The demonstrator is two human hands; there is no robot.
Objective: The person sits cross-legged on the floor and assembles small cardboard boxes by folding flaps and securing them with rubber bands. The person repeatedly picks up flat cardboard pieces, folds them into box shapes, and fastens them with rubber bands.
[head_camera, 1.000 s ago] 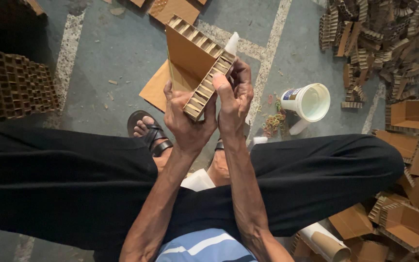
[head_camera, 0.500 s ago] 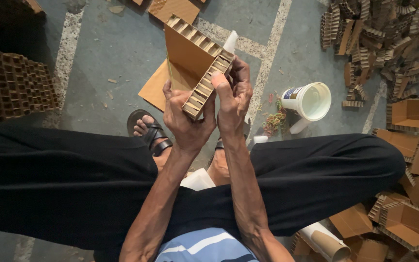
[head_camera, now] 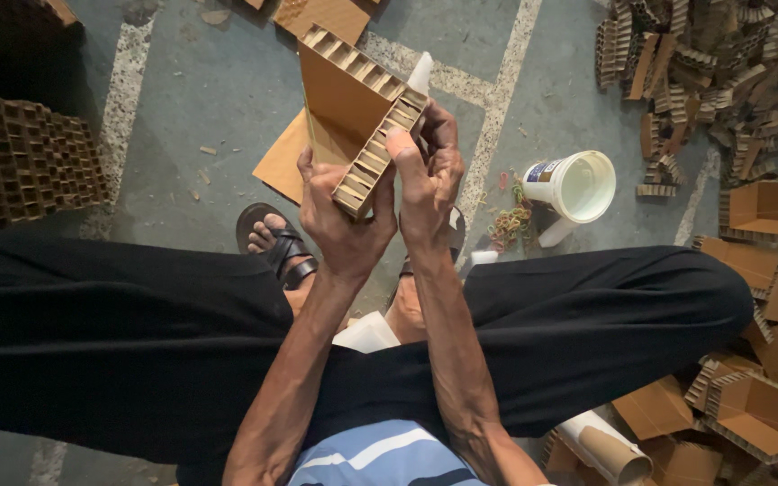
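Brown honeycomb-cardboard corner piece (head_camera: pixel 353 108), two thick boards joined at an angle with open cells showing along the cut edges, held up over the grey concrete floor (head_camera: pixel 209 99) between both bare hands. Left hand (head_camera: pixel 339 220) wrapped around the lower end of the near board, fingers closed on it from the left. Right hand (head_camera: pixel 425 180) clamped on the same cut edge from the right, thumb pressed flat along the open cells. White tapered nozzle (head_camera: pixel 420 72) poking up just behind the right hand's fingers; unclear whether gripped. Directly beneath the piece, flat brown cardboard sheet (head_camera: pixel 285 166) lying on the floor. Below the hands, black trouser legs (head_camera: pixel 137 333) spread wide, with a foot in a black sandal (head_camera: pixel 276 247) between them. Toward the floor's right side, white plastic cup (head_camera: pixel 578 184) tipped on its side beside a scatter of coloured rubber bands (head_camera: pixel 511 220). Heaped honeycomb-cardboard offcuts (head_camera: pixel 695 63) at the upper right corner, shallow finished cardboard trays (head_camera: pixel 758 409) at the lower right, dark stack of honeycomb board (head_camera: pixel 24 157) at the left edge.
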